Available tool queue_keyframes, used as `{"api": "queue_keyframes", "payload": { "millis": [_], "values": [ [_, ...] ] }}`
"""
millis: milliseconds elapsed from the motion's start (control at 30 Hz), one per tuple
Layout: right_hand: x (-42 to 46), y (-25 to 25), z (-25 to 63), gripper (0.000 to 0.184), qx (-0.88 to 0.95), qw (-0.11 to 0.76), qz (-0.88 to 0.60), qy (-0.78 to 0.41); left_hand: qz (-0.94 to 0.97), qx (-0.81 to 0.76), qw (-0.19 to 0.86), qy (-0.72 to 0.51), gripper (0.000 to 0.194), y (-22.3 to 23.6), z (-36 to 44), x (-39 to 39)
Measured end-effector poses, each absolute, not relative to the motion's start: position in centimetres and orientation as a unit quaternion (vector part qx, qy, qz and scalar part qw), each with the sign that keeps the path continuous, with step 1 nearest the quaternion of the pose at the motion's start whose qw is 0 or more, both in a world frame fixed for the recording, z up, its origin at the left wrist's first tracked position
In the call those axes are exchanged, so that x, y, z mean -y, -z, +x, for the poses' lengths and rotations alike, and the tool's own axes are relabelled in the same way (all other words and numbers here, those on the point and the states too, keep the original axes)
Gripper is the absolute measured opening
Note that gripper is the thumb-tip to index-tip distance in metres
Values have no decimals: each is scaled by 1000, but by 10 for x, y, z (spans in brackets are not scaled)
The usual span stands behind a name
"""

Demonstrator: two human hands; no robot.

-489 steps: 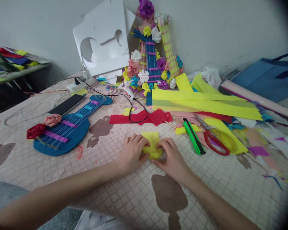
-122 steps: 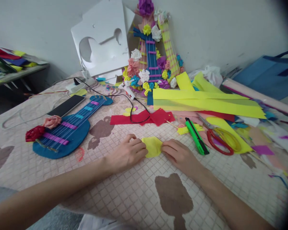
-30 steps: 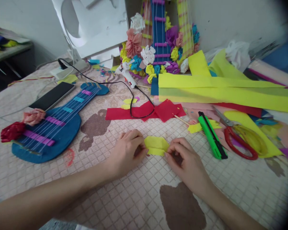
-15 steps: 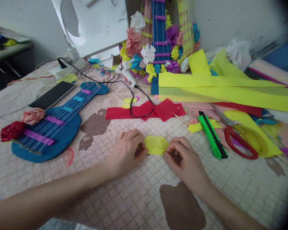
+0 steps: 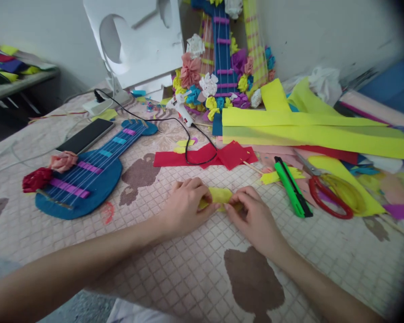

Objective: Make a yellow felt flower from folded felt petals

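Note:
Between my two hands, a small piece of yellow crepe paper (image 5: 221, 194) is held low over the patterned tablecloth. My left hand (image 5: 188, 204) pinches its left end, thumb against bent fingers. At the other end, my right hand (image 5: 251, 208) grips it the same way, and the two thumbs almost meet at the near edge. Fingers hide both ends of the paper. Just beyond lie overlapping red crepe paper pieces (image 5: 234, 156), with a black cord across them. A green utility knife (image 5: 292, 187) rests to the right of my right hand.
Red-handled scissors (image 5: 330, 193) lie at the right, near long yellow paper strips (image 5: 309, 134). A white glue gun (image 5: 182, 110) stands behind. To the left are a blue toy guitar (image 5: 97, 172) and a phone (image 5: 85, 136). Paper flowers (image 5: 208, 85) surround larger guitars at the back.
My hands have drawn closer together and the thumbs now cover the paper's near edge. Less of the yellow piece shows. The whole view has shifted slightly.

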State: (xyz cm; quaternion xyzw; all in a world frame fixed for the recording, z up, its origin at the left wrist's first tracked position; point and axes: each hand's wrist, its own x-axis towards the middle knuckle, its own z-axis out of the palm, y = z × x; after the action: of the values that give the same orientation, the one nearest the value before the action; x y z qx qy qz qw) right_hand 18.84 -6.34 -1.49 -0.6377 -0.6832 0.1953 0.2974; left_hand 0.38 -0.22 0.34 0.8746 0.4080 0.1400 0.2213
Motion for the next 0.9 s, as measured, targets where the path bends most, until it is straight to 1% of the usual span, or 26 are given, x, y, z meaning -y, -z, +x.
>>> {"api": "queue_keyframes", "payload": {
  "millis": [33,100,200,233,400,467,533,633,733,800,900],
  "values": [
    [63,16,187,8,682,297,-644,-179,875,-414,207,-141,21,-3,6,3],
    [64,16,187,9,683,296,-646,-168,875,-417,194,-149,16,0,6,5],
    [66,15,190,8,687,299,-634,-194,869,-411,219,-170,5,5,1,4],
    [67,14,191,8,687,300,-630,-203,865,-407,234,-178,4,7,-1,4],
    [69,12,198,13,698,312,-610,-209,841,-395,300,-216,16,10,-7,-1],
    [69,14,199,13,709,313,-599,-202,835,-406,301,-217,14,8,-5,-1],
    [69,16,199,12,716,315,-592,-192,837,-428,273,-205,11,7,0,0],
    [69,20,198,6,716,322,-596,-169,851,-451,206,-175,20,5,6,5],
    [70,23,197,4,711,333,-601,-150,862,-449,179,-151,22,5,8,8],
    [71,24,198,6,708,339,-599,-159,857,-450,193,-157,24,5,7,7],
    [71,23,204,9,674,371,-603,-210,835,-451,252,-191,20,0,4,-1]
  ]
}}
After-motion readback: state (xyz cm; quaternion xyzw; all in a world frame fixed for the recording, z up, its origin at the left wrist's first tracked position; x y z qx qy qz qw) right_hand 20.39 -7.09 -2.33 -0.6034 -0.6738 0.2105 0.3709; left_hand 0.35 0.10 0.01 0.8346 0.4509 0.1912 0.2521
